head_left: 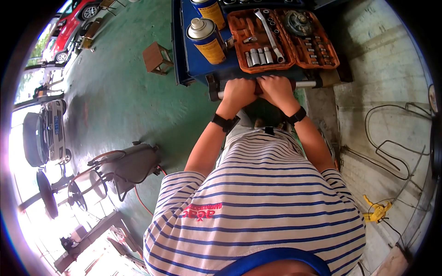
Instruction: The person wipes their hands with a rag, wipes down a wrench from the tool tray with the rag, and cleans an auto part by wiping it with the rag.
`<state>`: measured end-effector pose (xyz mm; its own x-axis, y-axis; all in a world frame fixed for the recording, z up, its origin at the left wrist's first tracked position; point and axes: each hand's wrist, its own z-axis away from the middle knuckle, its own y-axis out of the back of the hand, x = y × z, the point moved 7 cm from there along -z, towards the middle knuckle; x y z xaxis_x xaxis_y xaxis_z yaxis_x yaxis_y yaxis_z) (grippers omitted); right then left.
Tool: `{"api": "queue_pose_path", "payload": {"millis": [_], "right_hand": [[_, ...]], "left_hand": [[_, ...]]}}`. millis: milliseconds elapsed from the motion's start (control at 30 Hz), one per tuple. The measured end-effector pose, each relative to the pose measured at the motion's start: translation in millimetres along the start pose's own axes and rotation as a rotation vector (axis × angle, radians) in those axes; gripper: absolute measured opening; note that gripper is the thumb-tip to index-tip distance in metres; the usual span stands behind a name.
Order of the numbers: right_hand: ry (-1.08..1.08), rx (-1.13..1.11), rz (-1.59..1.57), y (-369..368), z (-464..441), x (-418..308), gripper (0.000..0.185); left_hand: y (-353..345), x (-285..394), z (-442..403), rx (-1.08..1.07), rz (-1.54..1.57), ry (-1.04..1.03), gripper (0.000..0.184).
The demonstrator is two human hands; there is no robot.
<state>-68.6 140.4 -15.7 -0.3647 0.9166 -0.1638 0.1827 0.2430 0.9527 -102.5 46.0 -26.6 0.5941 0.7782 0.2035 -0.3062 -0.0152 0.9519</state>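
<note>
My left hand [238,94] and my right hand [277,92] are close together at the front of a blue tool cart [202,69]. Both are closed around the cart's handle bar [305,84], whose silver end shows to the right. A small dark reddish part shows between the hands; I cannot make out what it is. Just beyond them, on the cart top, an orange socket set case [264,69] lies open. A combination wrench [270,37] rests across its sockets, and a round metal part [298,23] sits in its right half.
Two spray cans [202,37] stand at the cart's left. A wooden stool [156,57] is on the green floor. A grey tank with hoses [138,161] stands to the left, and a stained wall [382,69] runs along the right. Cars [50,129] are parked at far left.
</note>
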Motion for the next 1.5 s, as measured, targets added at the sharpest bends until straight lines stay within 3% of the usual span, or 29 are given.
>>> {"api": "queue_pose_path", "payload": {"millis": [200,267,500,667,1033,1133,1500], "right_hand": [[0.051,0.208,0.040,11.0,12.2,-8.4,0.037],[0.051,0.237,0.034,12.8,14.2,-10.3,0.037],[0.030,0.374,0.089,0.0,30.9,-18.6,0.048],[-0.031,0.420,0.035,-10.8,38.8,-23.9,0.055],[-0.076,0.365,-0.063,-15.9,37.6,-46.6,0.065],[-0.064,0.306,-0.078,-18.1,33.8,-54.7,0.071],[0.033,0.284,-0.032,-29.1,32.4,-62.0,0.073]], "left_hand": [[2.4,7.2,13.9,0.285,-0.104,-0.056,0.035],[9.6,10.9,22.6,0.471,-0.100,-0.105,0.033],[3.4,16.4,42.4,0.658,-0.146,-0.157,0.032],[2.9,18.9,64.1,0.803,-0.282,-0.167,0.049],[11.4,0.1,79.2,0.729,-0.244,-0.193,0.059],[21.3,-6.1,82.6,0.664,-0.084,-0.145,0.064],[15.0,-7.2,80.9,0.711,-0.161,-0.096,0.052]]}}
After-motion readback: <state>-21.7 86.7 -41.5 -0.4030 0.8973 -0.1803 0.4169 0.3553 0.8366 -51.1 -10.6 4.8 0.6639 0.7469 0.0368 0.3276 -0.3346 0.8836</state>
